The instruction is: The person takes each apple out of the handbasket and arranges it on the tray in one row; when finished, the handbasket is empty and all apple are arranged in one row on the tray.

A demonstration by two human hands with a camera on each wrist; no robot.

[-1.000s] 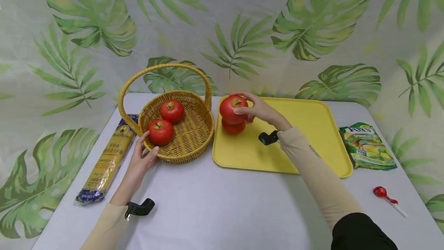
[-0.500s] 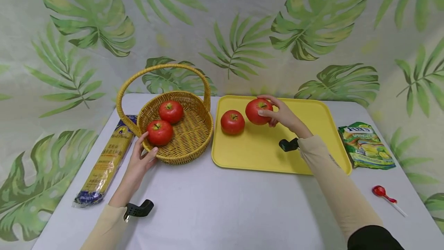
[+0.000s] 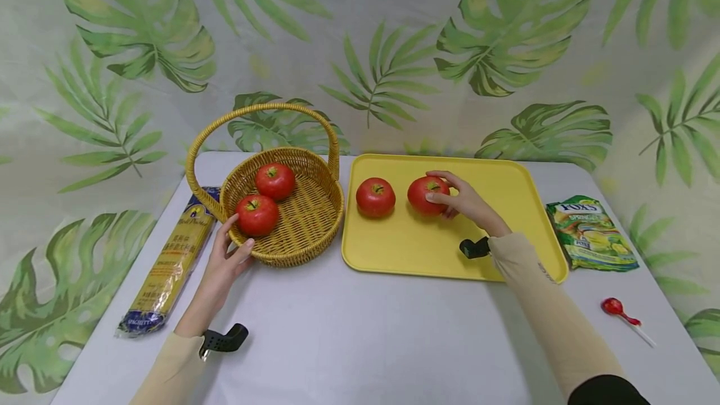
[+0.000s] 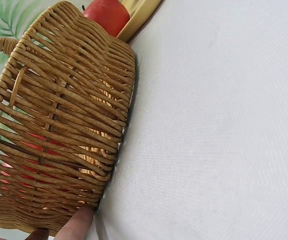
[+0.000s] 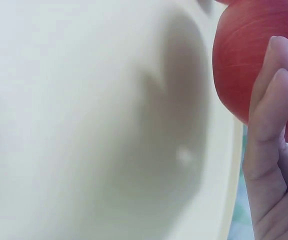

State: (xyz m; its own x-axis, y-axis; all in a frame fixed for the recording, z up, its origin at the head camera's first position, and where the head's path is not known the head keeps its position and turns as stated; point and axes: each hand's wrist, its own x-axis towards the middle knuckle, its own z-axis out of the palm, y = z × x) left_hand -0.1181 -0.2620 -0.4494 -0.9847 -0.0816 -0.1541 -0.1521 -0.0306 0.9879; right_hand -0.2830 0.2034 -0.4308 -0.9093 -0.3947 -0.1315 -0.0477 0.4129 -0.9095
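— And over to the yellow tray (image 3: 394,249): pinching a red apple (image 3: 419,195) with the right hand (image 3: 464,200), thumb in front, forefinger behind! Left of the tray's middle, closer to its far edge than its near one, and apart from a second apple (image 3: 375,200) by the far-left corner.

— Resting or hovering? Cannot tell. Either way, best to go straight up or down, stem on top, no dragging.

— In the close right view, two fingers pressed together against the red skin. Probably ample support; no need for hard squeezing.

— Watch for rolling, mind! For a set-down, settle the base first, then loosen thumb and fingers together, well clear of the second apple.

— Meanwhile, bracing the basket (image 3: 304,252) with the left hand (image 3: 225,265), towards the left of the desk (image 3: 360,330): thumb and forefinger spread against the near-left side. Remaining fingers? Largely hidden, cannot tell.

— Sensible steadying, probably: light touch, no tipping, with a farther apple (image 3: 275,181) and a nearer apple (image 3: 257,217) along the basket's left side.
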